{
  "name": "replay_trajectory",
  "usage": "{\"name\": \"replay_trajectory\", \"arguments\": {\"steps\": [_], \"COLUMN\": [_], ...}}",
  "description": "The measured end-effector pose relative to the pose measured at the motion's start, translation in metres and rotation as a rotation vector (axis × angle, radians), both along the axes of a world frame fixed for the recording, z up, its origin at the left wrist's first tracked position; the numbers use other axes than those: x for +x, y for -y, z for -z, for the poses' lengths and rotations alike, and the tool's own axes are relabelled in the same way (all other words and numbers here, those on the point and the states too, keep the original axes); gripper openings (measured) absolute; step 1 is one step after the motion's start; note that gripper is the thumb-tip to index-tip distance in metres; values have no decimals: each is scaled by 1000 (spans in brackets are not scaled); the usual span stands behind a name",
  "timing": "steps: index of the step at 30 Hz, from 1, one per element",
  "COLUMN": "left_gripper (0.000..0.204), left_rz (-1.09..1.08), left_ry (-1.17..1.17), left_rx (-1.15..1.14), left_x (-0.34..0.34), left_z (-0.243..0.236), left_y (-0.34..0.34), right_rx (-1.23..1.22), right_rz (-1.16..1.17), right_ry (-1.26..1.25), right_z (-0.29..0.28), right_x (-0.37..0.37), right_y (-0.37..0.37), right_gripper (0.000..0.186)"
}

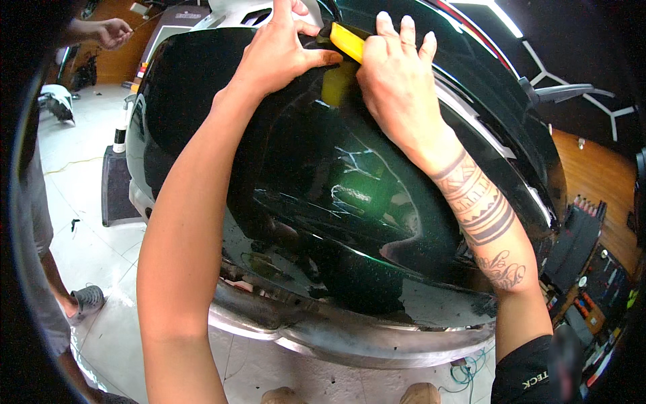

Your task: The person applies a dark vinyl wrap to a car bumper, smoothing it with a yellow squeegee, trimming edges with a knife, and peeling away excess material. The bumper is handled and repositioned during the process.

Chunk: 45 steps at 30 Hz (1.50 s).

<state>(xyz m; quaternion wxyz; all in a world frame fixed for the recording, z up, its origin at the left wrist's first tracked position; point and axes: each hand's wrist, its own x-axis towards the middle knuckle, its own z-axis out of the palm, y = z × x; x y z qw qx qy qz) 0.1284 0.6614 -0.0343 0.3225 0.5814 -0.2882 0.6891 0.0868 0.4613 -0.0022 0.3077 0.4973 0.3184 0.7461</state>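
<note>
A glossy dark green car body panel (303, 155) curves away below my arms. At its far edge, my right hand (404, 81) grips a flat yellow squeegee (347, 43), its end tilted toward the left. Three of that hand's fingers stick up while the squeegee sits under the others. Just left of the squeegee tip, my left hand (277, 52) has its thumb and fingers closed around a dark spot at the panel's edge. What lies between those fingers, if anything, is too dark to make out.
Another person's hand (114, 34) shows at upper left, and their clogged foot (87, 299) stands on the tiled floor. A bare metal bumper bar (323, 340) runs along the car's near end. Tools lie on a dark bench (595, 289) to the right; a teal cable (471, 374) coils below.
</note>
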Motion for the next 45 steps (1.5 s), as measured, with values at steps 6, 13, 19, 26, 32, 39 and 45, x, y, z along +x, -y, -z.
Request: {"name": "replay_trajectory", "arguments": {"steps": [6,13,19,26,32,39,45], "left_gripper": [66,67,64,48,36,35,35], "left_rz": [78,144,5,-423,-552,-424,-464], "left_ry": [-2,-123,-107,-6,193,107,-14], "left_rx": [-13,-4,-44,-188,123,360,318], "left_x": [3,-8,24,27,-53,-79,-95], "left_z": [2,9,13,-11,-34,-73,-67], "left_y": [-5,5,-5,-81,152,287,290], "right_rx": [88,-224,-142,-18,406,-53,-220], "right_rz": [-102,-257,-37,-45,307,159,-124], "right_ry": [99,-108,-307,-292,-356,-388,-346], "right_z": [8,20,-4,-26,-29,-81,-108], "right_x": [-2,-21,-116,-105,-134,-165,-109], "right_y": [-35,49,208,345,598,557,382], "right_gripper": [23,28,59,38,42,64,28]}}
